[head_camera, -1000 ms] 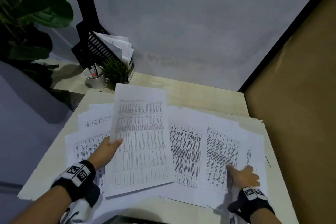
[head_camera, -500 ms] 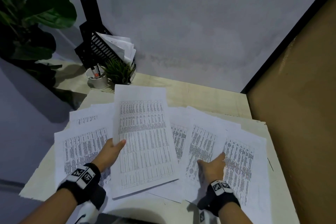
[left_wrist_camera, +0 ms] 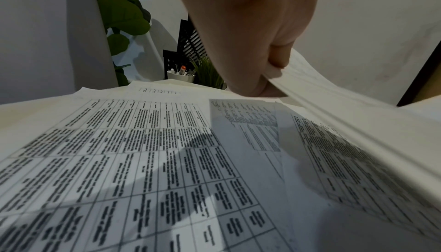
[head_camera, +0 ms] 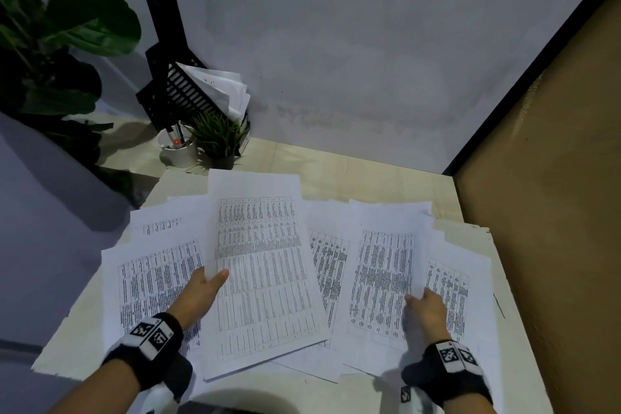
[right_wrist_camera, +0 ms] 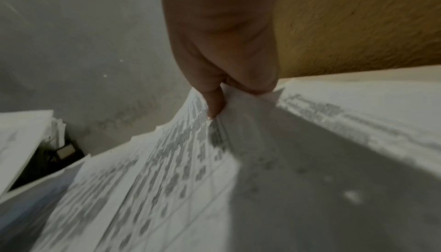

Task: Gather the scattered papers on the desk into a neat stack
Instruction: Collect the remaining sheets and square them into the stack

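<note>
White printed sheets lie fanned across the pale desk [head_camera: 386, 178]. My left hand [head_camera: 205, 292] pinches the left edge of a thin bundle of sheets [head_camera: 262, 272] lifted above the others; the left wrist view shows thumb and fingers [left_wrist_camera: 269, 78] clamped on that bundle's [left_wrist_camera: 358, 116] edge. Under it lies a table-printed sheet [head_camera: 158, 282] at the left. My right hand [head_camera: 425, 307] pinches the right edge of another group of sheets [head_camera: 383, 279], raising it; the blurred right wrist view shows the fingers [right_wrist_camera: 216, 105] gripping the paper [right_wrist_camera: 167, 171]. One more sheet [head_camera: 453, 279] lies beyond that hand.
At the desk's back left stand a white pen cup [head_camera: 178, 151], a small potted plant [head_camera: 218, 141] and a black file rack [head_camera: 181, 94] holding papers. A big leafy plant [head_camera: 67, 37] is farther left. A brown wall [head_camera: 554, 212] borders the desk's right side.
My right hand slid in from the right edge, shifting sheets toward the middle, and now pinches and lifts a group of them. The left hand keeps its hold on the bundle.
</note>
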Demonstrator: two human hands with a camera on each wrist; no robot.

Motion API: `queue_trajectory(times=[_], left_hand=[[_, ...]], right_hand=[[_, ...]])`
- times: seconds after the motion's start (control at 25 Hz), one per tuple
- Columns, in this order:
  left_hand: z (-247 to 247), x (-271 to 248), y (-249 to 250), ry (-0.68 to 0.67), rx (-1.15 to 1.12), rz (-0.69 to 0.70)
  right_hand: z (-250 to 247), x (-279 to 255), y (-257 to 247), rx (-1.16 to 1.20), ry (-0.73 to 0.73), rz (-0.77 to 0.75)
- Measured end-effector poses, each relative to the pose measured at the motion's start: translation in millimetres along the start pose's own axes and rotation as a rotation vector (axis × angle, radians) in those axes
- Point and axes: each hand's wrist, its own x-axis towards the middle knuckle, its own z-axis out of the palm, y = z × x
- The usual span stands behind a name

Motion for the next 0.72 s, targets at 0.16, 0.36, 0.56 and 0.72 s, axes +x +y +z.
queue_trajectory(times=[0.16,0.36,0.56,0.72], left_hand=[[5,4,10,-0.027,-0.018,0.033],[16,2,42,-0.041,-0.063,0.085],[29,-8,98,-0.134,-0.215,0.193],[40,-4,131,-0.185,-0.338,0.268]], right_hand=[[-50,3,-18,-0.137,0.159,-0.087],[-107,-18,-63,-0.054,0.426,-0.232],[-124,-35,-110,0.192,0.436,-0.357],[-85,-64,-121,0.372,0.120,-0.366]])
